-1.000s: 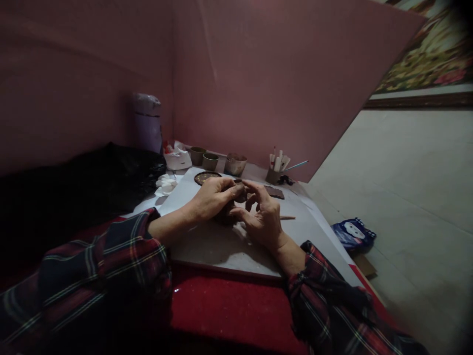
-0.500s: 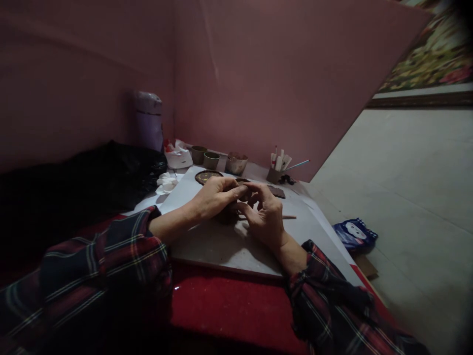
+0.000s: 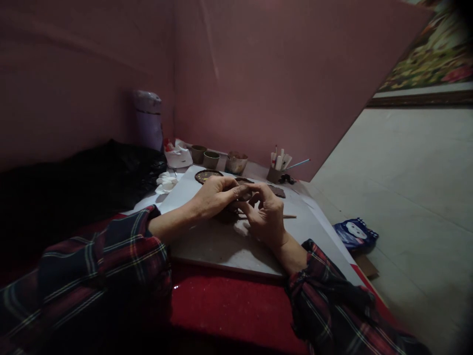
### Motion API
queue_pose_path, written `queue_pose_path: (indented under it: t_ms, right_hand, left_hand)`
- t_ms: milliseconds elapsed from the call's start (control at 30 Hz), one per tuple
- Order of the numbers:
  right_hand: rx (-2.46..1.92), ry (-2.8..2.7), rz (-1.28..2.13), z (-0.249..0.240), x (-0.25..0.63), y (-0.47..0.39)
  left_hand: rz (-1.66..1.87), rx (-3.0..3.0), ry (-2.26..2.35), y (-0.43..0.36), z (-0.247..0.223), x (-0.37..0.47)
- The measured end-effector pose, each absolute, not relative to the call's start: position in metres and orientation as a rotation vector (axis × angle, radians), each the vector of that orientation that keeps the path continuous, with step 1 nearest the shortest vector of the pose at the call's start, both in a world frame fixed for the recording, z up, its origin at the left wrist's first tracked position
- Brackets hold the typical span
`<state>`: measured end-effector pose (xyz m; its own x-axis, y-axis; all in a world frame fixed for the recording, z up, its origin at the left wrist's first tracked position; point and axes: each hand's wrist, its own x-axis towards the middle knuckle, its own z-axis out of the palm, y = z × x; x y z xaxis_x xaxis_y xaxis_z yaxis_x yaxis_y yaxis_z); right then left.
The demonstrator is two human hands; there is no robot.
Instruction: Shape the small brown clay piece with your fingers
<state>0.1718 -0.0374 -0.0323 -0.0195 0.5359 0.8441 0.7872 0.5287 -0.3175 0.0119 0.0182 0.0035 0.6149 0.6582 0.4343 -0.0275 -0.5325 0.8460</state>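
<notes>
Between the fingertips of both hands is a small dark brown clay-like piece (image 3: 245, 194), mostly hidden by the fingers. My left hand (image 3: 214, 198) comes in from the left, its thumb and fingers closed on the piece. From the other side my right hand (image 3: 269, 217) pinches it, with the fingers bent. Below them a darker brown lump (image 3: 226, 216) sits in shadow; whether the hands touch it I cannot tell. A thin wooden stick (image 3: 290, 217) lies on the white board (image 3: 214, 246), passing behind my right hand.
Behind the hands lie a round dark disc (image 3: 207, 176) with yellowish spots and a flat brown slab (image 3: 277, 191). Farther back stand small pots (image 3: 211, 160), a stained cup (image 3: 236, 163) and a tool holder (image 3: 275, 175). Left are crumpled tissue (image 3: 166, 183) and a black bag (image 3: 92, 182).
My fingers have shifted slightly, and a little more of the brown piece shows between them. The arms and the things around have stayed in place.
</notes>
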Motion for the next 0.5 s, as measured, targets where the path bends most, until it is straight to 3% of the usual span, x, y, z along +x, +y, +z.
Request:
queue_pose_path:
  t_ms: [500]
  right_hand:
    - [-1.032,-1.759,-0.410,-0.0395,0.1672,-0.0316]
  left_hand:
    - [1.068,2.169,0.573,0.0192,0.0040,0.0117]
